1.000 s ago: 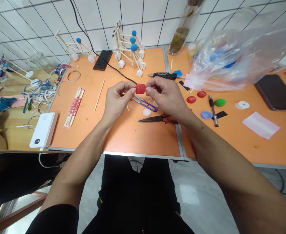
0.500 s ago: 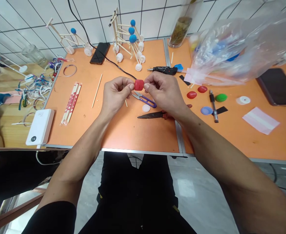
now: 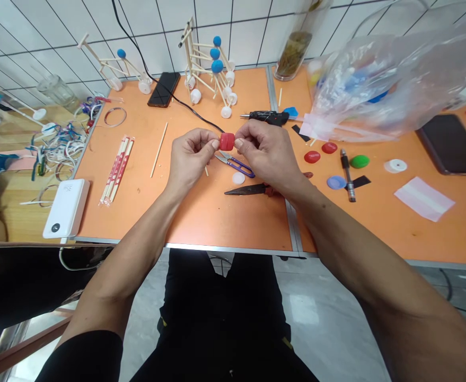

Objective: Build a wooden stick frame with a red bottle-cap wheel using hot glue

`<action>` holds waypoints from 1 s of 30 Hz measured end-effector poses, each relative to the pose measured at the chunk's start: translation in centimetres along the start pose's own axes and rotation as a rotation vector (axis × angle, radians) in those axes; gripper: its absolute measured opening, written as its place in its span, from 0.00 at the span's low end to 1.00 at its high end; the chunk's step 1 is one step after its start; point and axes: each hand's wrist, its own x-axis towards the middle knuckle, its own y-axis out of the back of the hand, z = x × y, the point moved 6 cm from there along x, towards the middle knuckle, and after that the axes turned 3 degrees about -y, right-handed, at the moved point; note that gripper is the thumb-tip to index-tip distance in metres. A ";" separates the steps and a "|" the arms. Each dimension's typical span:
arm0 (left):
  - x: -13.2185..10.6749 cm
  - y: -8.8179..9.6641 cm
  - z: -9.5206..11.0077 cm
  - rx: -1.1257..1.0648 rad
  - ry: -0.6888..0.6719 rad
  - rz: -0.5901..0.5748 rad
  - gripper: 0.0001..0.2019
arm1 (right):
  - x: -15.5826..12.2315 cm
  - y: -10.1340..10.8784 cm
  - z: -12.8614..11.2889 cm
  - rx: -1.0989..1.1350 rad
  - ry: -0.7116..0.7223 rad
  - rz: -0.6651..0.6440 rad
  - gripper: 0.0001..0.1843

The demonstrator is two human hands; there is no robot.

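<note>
Between my two hands, above the orange table, is a small rounded red piece with a seam across its front. My left hand pinches its left end between thumb and index finger. At the right end, my right hand grips it with thumb and fingers. Just below lie purple-handled thread snips and a pale round disc. A dark pointed blade with a reddish handle lies partly under my right wrist.
Stick models with blue balls and white wheels stand at the back. Wrapped sticks and a white power bank lie left. Rightward are red ovals, a green oval, a pen and a plastic bag.
Both hands keep their pinch on the red piece, with hardly any movement. The whole view has shifted very slightly.
</note>
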 end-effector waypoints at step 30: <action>-1.1 -1.3 1.0 0.075 -0.082 0.072 0.19 | 0.0 -1.5 0.0 0.338 -0.052 -0.032 0.16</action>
